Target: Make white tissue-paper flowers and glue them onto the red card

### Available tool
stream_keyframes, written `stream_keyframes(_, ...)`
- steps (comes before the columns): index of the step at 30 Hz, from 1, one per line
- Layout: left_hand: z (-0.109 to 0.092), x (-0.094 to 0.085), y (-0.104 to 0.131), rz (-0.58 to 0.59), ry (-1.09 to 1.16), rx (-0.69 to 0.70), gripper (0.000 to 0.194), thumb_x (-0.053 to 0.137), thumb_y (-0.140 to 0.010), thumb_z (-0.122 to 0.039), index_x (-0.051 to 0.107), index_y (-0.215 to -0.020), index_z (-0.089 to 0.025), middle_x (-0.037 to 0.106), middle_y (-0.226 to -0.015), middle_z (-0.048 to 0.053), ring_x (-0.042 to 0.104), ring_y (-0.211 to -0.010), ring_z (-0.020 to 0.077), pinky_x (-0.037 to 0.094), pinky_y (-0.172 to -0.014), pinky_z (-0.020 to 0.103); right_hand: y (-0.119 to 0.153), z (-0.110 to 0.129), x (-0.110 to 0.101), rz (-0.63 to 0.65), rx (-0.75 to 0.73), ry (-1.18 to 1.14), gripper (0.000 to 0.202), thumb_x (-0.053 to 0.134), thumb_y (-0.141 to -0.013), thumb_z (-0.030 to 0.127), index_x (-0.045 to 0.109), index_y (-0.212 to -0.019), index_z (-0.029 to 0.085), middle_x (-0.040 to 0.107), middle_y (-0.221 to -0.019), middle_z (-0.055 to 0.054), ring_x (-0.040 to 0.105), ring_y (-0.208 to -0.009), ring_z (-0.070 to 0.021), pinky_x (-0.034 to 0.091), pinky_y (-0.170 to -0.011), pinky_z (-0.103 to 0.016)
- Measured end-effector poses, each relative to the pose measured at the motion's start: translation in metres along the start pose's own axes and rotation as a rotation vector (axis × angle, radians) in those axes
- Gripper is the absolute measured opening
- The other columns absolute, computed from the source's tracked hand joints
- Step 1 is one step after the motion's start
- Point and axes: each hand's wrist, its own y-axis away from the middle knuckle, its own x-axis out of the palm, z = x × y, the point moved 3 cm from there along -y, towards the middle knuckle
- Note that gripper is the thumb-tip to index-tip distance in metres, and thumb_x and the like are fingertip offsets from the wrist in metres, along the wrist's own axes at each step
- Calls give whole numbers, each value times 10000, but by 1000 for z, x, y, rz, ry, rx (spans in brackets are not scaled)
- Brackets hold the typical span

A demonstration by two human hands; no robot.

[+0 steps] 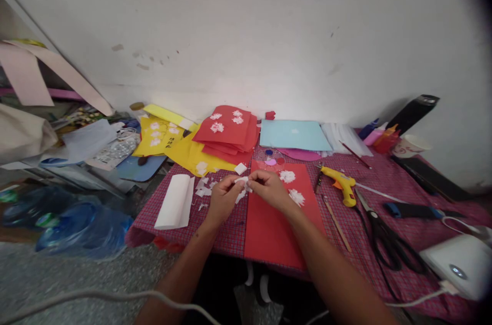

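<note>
Between the fingertips of both hands is a small piece of white tissue paper [242, 180]. My left hand [226, 195] pinches its left side, and my right hand [268, 187] pinches the right side. Under my right hand lies a red paper sheet [274, 235]. White paper flowers, one upper [287, 176] and one lower [296, 197], sit on its upper right part. Torn white scraps [203, 189] are scattered left of my left hand. Farther left lies a roll of white tissue [175, 202].
Red sheets with flowers [230, 130], yellow paper [188, 153] and pale blue sheets [294, 135] lie along the wall. On the right are a yellow glue gun [344, 184], black scissors [388, 238], a wooden stick [338, 225], a box cutter [413, 210] and a white corded box [459, 263].
</note>
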Motion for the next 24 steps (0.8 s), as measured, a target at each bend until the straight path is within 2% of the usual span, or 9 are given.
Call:
stream_keyframes(3, -3, -1, 0, -20, -31, 47, 187, 658, -848, -354, 731, -881, -185, 697, -868, 29, 612, -812, 160, 476, -769, 272, 0, 1, 0, 4, -2, -10, 137, 612, -796, 286, 638, -723, 173, 609, -679, 8, 528, -625, -127, 408, -593, -241)
stream_keyframes(8, -5, -1, 0, -40, -13, 44, 169, 677, -828, -347, 733, -843, -188, 699, -853, 28, 615, -800, 159, 470, -755, 270, 0, 4, 0, 29, -16, -26, 122, 607, -791, 277, 665, -756, 176, 634, -698, 0, 554, -645, -135, 427, -610, -247)
stream_keyframes(15, 1, -1, 0, -69, 52, -46, 173, 704, -782, -348, 724, -803, -178, 647, -709, -5, 562, -670, 135, 441, -664, 251, 1, 2, -1, 16, -14, -10, 132, 563, -777, 225, 687, -780, 179, 661, -712, 2, 561, -640, -131, 429, -610, -242)
stream_keyframes(24, 3, -2, -1, -98, 86, -76, 266, 698, -800, -418, 666, -722, -166, 584, -626, -18, 516, -614, 122, 414, -619, 245, 2, -7, 3, 125, -2, -40, 114, 629, -815, 251, 709, -856, 181, 700, -800, -20, 618, -724, -159, 472, -672, -270)
